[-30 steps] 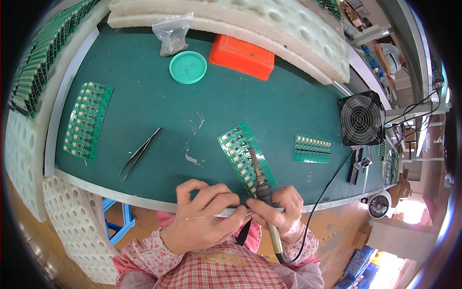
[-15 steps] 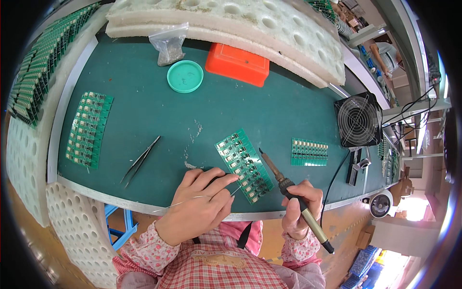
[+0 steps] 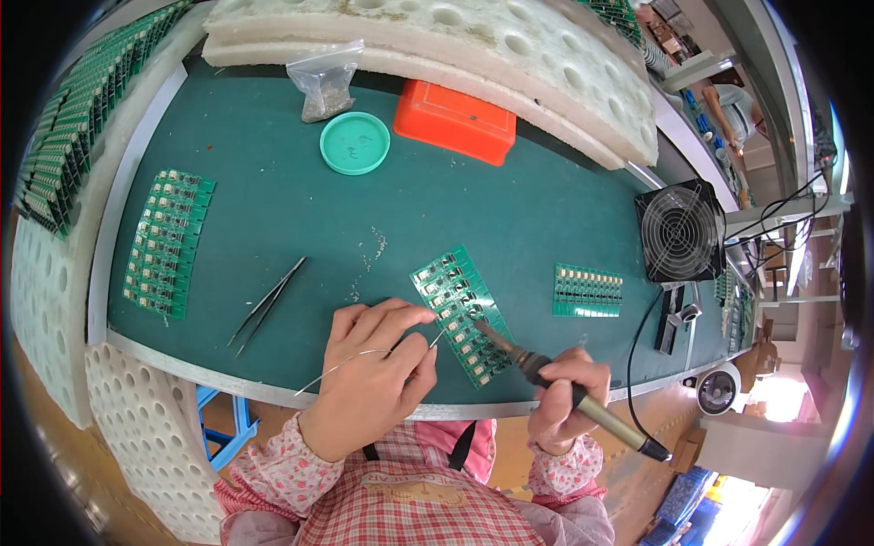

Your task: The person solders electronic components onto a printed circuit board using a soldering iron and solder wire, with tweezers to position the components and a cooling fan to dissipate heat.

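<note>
A green circuit board panel point(image 3: 462, 314) with rows of small parts lies tilted on the mat in front of me. My right hand point(image 3: 569, 400) grips a soldering iron point(image 3: 596, 411), its tip over the middle of the panel. Whether the tip touches cannot be made out. Between the fingers of my left hand point(image 3: 375, 369) runs a thin solder wire point(image 3: 339, 366), its front end by the panel's left edge. My left index fingertip is at that edge. Off to the left, black tweezers point(image 3: 265, 307) lie on the mat.
Other board panels lie left point(image 3: 168, 246) and right point(image 3: 588, 290). A fan point(image 3: 679, 229) stands at the right. Towards the back are a green round lid point(image 3: 354, 144), a red box point(image 3: 454, 121), a plastic bag point(image 3: 325, 86) and white foam point(image 3: 437, 41). A person point(image 3: 731, 114) sits far right.
The soldering iron has swung left and its tip has come from beside the panel to over it. My left hand has shifted slightly left and away from me with the wire.
</note>
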Motion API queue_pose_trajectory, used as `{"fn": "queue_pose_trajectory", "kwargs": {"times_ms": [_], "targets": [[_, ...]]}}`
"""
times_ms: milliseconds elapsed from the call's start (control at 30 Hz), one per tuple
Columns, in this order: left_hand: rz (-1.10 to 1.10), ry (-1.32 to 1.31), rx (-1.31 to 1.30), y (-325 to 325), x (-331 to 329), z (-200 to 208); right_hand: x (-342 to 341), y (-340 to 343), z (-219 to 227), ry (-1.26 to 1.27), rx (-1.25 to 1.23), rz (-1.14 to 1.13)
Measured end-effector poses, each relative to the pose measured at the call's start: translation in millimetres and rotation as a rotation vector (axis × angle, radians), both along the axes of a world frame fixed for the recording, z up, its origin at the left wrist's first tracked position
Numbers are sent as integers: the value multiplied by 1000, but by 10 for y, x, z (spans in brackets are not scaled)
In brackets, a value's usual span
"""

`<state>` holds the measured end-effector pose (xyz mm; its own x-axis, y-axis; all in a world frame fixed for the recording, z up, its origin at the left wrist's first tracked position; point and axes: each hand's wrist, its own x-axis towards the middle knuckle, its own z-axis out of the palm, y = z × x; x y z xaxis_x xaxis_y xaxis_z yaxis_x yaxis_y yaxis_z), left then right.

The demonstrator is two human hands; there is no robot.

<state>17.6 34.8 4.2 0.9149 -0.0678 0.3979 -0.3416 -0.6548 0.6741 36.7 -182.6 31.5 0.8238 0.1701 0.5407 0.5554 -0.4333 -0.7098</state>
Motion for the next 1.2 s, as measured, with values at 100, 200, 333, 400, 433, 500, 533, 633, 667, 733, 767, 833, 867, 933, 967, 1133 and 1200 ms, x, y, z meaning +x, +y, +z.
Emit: {"fn": "queue_pose_trajectory", "kwargs": {"times_ms": [100,200,333,400,433,500,533,633,667,733,767,833,867,933,967,1133,1200], "targets": [[27,-1,16,-35,-4,-26,7,13,-23,-58,-78,88],[23,-2,18,-38,2,-26,66,56,4,-117,-158,164],[17,5,22,-33,-2,-38,86,81,-4,-145,-209,198],[-9,27,63,-19,-9,-42,96,94,-8,-158,-225,203],[-8,28,62,-20,-9,-43,106,107,-3,-160,-226,210],[-10,26,67,-21,-12,-42,97,123,-1,-163,-228,216],[-10,25,66,-19,-14,-42,77,127,0,-141,-241,199],[-13,19,67,-22,-3,-43,75,135,-10,-129,-262,185],[-13,17,66,-25,1,-42,81,137,-13,-139,-270,189],[-12,16,66,-27,0,-48,81,150,-11,-157,-289,193],[-11,15,70,-29,2,-50,81,158,-4,-176,-309,197],[-11,13,71,-29,0,-50,77,178,37,-194,-336,210],[-11,9,73,-28,0,-48,78,188,53,-212,-363,222],[-12,7,76,-29,-2,-52,91,204,47,-251,-370,256],[-12,8,74,-28,-3,-52,94,213,43,-289,-377,290],[-13,19,74,-8,-13,-59,84,235,-3,-360,-402,320],[-14,11,63,-9,-9,-57,78,199,-25,-358,-392,323]]}}
